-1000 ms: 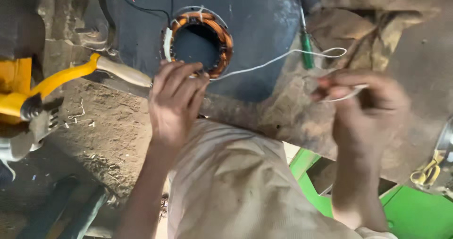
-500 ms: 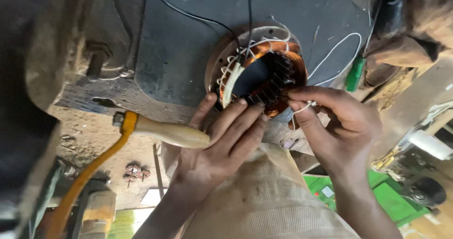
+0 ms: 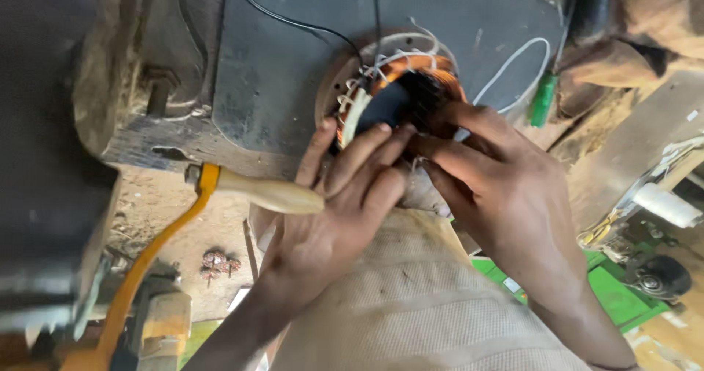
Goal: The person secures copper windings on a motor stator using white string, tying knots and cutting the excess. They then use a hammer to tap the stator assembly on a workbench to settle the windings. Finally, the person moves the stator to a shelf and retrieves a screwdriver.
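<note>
Head view: both hands' grip on copper-wound stator (image 3: pixel 433 85), left hand (image 3: pixel 345 202), right hand (image 3: pixel 499 188); wooden-handled tool (image 3: pixel 257 191) beside, green screwdriver (image 3: pixel 543 100) beyond.

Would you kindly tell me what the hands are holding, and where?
Both the left hand and right hand grip the round copper-wound motor stator at its near rim.

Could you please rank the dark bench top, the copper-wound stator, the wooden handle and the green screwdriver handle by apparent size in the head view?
1. dark bench top
2. copper-wound stator, partly hidden by both hands
3. wooden handle; it lies nearer the camera, so its place against the stator is unsure
4. green screwdriver handle
</note>
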